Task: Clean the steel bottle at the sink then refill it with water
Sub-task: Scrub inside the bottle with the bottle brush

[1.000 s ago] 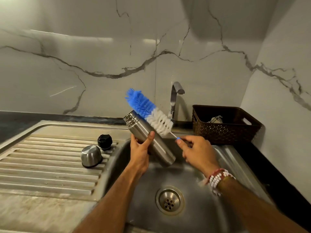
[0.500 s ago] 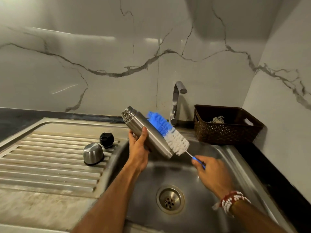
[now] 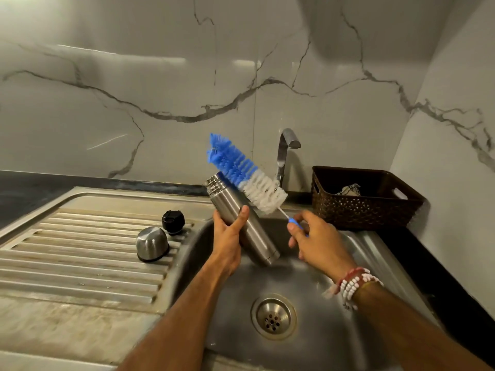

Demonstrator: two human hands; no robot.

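My left hand [image 3: 229,234] grips the steel bottle [image 3: 254,231] around its middle, over the sink basin [image 3: 316,287]. The bottle is tilted, its open neck pointing up and to the left. My right hand [image 3: 316,239] pinches the blue handle of a bottle brush [image 3: 246,174]. The brush's blue and white bristles lie against the bottle's upper right side, with the blue tip past the neck. The tap [image 3: 285,153] stands behind the brush and no water runs from it.
A steel cup lid [image 3: 151,243] and a black stopper [image 3: 173,221] sit on the ribbed drainboard [image 3: 80,253] to the left. A brown woven basket [image 3: 364,199] holding a cloth stands right of the tap. The drain [image 3: 273,316] is at the basin's bottom.
The brush slid down along the bottle's side half a second ago, then back up toward the neck. My right hand moved with it; my left hand kept its grip.
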